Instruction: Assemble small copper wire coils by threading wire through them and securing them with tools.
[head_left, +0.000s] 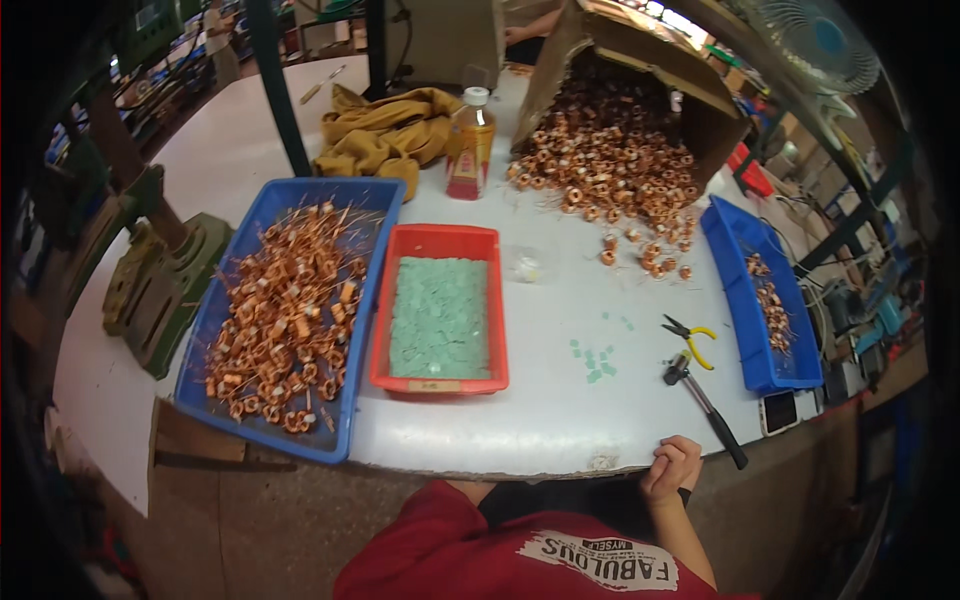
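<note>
Black-handled hammer (706,405) lying slantwise on the white table (560,420), head up by a pair of yellow-gripped pliers (689,338), handle end reaching the near edge. Just beside that handle end, right hand (672,468) resting on the table's rim, fingers loosely curled, nothing in its hold; left hand out of view. Judged a pause between steps, no tool taken up and no part in the hand; taking the hammer would call for only a short reach forward and a grip round the handle, clear of the phone (778,412) lying near it at the table's edge. A little farther in, a scatter of small green squares (598,360) on the bare tabletop. Left of those, red tray (440,240) filled with more of the same green pieces, and beyond it a large blue tray (262,215) heaped with copper wire coils, leads sticking out. To the right, narrow blue bin (735,260) with a few coils inside. At the back, tipped cardboard box (560,50) spilling a mound of copper coils (610,165) across the table, an amber bottle (470,145) with a white cap upright beside a crumpled mustard cloth (385,135). Green cast-metal bench tool (150,290) at the far left.
</note>
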